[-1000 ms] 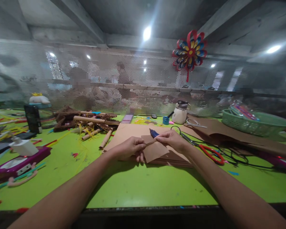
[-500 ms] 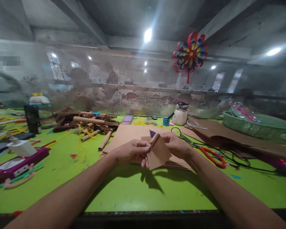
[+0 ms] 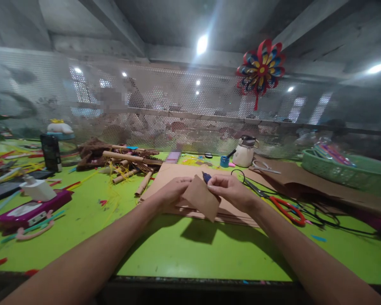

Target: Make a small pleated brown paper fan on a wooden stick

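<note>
Since half a sec ago, the small square of plain brown kraft-type paper [image 3: 203,199] had swung round: its folded-looking top edge had turned away, and a flat face tilted toward me, one corner pointing down near the front of the stack. Its shadow had shifted w/ it on the bright green, smooth surface [image 3: 165,254].

L hand [image 3: 174,189] was closed on the paper's left edge, fingers curled in behind, tips hidden. R hand [image 3: 230,190] was nearly closed too, thumb & fingers bunched at the upper right edge, by a dark-blue, pointed-tip object [image 3: 206,177]; couldn't tell if I gripped that, the paper, or both.

So the paper was up in the air between my hands, just above a low stack of larger flat brown paper sheets [image 3: 169,171]. Prob. v. light, a bit stiff but easy to bend; it'd take a crease & keep it, so squeezing mid-sheet looked a bad idea. Not slippery, I'd guess, & not fragile unless yanked; a torn edge seemed the main risk. Best hold, imo: light pinch at opp. edges or corners, flat face left free, blue tip kept clear of it.

Scissors w/ orange-red loop handles [image 3: 272,200] lay on the surface off to my right, near R hand but apart from it.
</note>
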`<state>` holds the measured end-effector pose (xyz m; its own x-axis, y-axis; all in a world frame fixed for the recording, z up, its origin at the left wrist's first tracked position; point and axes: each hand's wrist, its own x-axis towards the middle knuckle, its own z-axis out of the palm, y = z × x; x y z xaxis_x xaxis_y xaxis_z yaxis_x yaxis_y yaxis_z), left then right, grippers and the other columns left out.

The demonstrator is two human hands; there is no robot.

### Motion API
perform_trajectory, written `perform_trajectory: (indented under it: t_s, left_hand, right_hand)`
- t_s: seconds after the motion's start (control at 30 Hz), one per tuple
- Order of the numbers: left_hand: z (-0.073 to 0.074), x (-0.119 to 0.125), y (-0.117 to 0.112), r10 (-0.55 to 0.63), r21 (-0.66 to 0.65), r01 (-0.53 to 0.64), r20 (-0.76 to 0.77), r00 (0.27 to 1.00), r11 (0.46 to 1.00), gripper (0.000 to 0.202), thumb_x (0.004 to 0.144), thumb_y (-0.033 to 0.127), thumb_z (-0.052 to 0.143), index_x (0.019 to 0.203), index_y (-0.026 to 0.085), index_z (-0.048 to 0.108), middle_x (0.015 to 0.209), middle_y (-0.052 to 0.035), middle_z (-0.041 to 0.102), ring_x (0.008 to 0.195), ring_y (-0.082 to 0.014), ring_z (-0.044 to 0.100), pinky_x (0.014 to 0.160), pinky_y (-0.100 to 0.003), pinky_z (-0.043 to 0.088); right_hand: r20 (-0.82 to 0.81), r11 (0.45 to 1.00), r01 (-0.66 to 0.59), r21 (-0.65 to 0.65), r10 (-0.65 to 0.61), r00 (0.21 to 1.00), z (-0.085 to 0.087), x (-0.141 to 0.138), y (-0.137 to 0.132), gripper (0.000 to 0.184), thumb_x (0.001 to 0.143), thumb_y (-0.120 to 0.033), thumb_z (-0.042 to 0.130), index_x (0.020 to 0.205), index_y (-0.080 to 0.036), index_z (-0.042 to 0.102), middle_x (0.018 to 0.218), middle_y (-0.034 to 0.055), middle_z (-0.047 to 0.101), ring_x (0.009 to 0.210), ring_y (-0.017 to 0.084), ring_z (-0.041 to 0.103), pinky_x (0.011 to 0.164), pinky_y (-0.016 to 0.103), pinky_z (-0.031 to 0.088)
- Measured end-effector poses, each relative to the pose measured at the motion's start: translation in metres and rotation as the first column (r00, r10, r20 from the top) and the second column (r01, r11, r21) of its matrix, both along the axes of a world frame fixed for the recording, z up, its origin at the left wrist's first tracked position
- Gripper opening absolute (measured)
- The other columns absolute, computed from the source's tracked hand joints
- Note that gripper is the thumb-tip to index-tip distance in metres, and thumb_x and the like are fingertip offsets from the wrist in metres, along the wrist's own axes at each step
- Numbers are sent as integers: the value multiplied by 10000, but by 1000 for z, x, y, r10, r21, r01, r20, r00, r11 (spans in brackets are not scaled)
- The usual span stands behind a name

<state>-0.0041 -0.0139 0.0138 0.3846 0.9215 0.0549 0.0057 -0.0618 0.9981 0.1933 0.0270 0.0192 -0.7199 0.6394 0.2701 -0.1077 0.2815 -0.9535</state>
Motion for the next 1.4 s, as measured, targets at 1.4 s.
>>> perform_trajectory:
  t_s: [1.4]
  left_hand:
    - [3, 6, -2, 210, 133, -220, 82, 974, 967, 154, 661, 184, 574, 776, 132, 662, 831, -80, 652, 829, -199, 554, 743, -317, 417]
  right_hand:
    - [-150, 971, 210, -114, -225, 963, -17, -1, 20, 135, 548, -170, 737, 681, -176, 716, 653, 10, 629, 617, 113, 538, 622, 273, 416]
